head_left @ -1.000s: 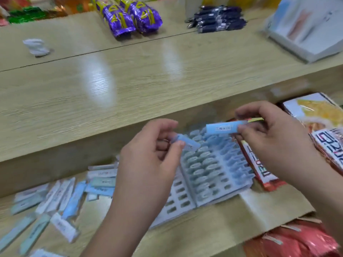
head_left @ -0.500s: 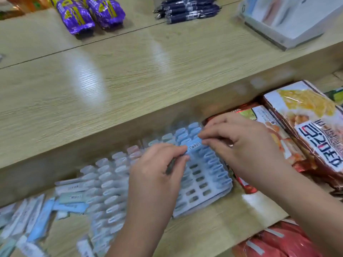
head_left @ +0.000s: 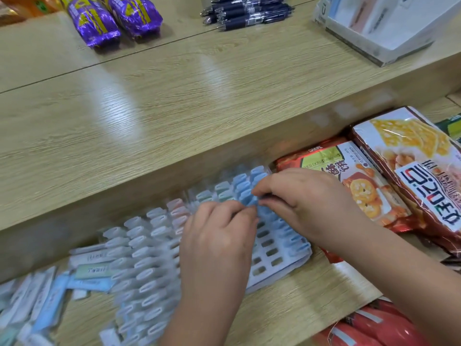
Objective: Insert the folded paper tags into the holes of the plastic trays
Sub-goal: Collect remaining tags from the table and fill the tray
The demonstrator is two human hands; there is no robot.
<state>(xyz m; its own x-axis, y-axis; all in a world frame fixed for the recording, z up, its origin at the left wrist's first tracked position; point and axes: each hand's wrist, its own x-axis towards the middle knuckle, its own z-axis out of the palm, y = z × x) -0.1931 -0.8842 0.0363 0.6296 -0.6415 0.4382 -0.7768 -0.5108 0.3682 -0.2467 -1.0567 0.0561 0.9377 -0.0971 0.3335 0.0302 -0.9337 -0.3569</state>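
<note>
Left hand (head_left: 217,236) and right hand (head_left: 306,201) pinch one tag (head_left: 250,201): keep it folded, push straight into the tray (head_left: 274,260).

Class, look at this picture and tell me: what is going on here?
A person is filling a plastic tray with folded paper tags on a wooden shelf. The left hand and right hand both pinch a blue tag over the tray's far rows. Most holes are filled, but some nearer ones are empty. Loose tags lie further left.
</note>
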